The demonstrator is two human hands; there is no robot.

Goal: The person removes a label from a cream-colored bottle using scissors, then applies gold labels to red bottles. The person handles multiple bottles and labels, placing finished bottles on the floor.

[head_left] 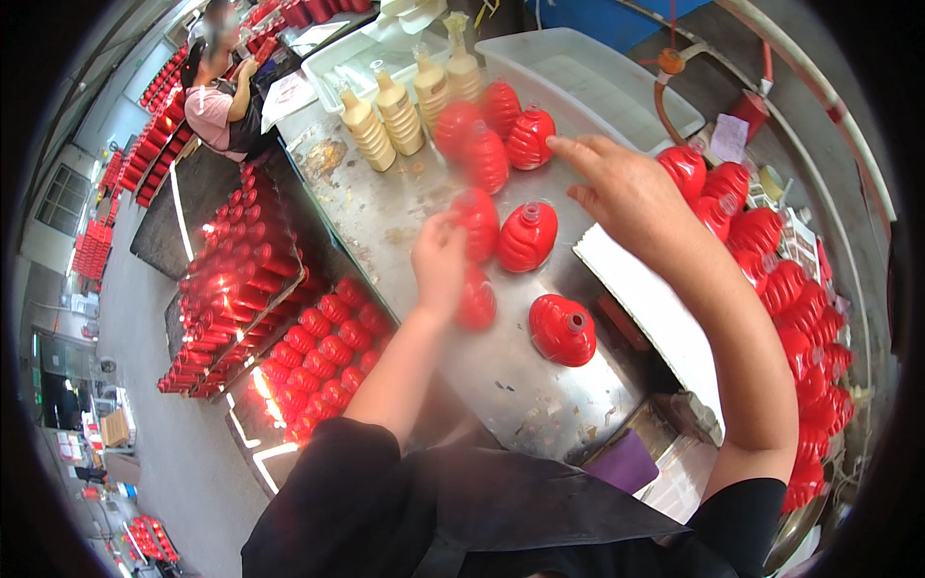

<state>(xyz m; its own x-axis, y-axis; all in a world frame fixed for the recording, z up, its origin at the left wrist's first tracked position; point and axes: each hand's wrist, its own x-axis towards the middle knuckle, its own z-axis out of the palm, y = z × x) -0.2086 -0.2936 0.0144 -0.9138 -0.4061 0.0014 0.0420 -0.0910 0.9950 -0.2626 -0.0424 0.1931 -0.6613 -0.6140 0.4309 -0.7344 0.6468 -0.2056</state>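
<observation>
Several ribbed red plastic bottles stand on the metal worktable in front of me. My left hand (439, 258) is hazy, its bent fingertips against the left side of one blurred red bottle (478, 225); I cannot make out whether they grip it. Just below is another blurred red bottle (476, 301). My right hand (607, 175) is open, fingers stretched left, the index fingertip beside a glossy red bottle (531, 141) in the far group. Between my hands stands a red bottle (527, 238) with a clear neck. Nearer me, another red bottle (563, 331) leans, its open mouth showing.
Cream ribbed bottles (365, 133) stand at the table's far left, by translucent plastic tubs (588, 63). Red bottles (805, 308) are piled at right, past a white board (641, 279). More red bottles (323, 352) fill low stacks at left. A person (220, 116) works beyond.
</observation>
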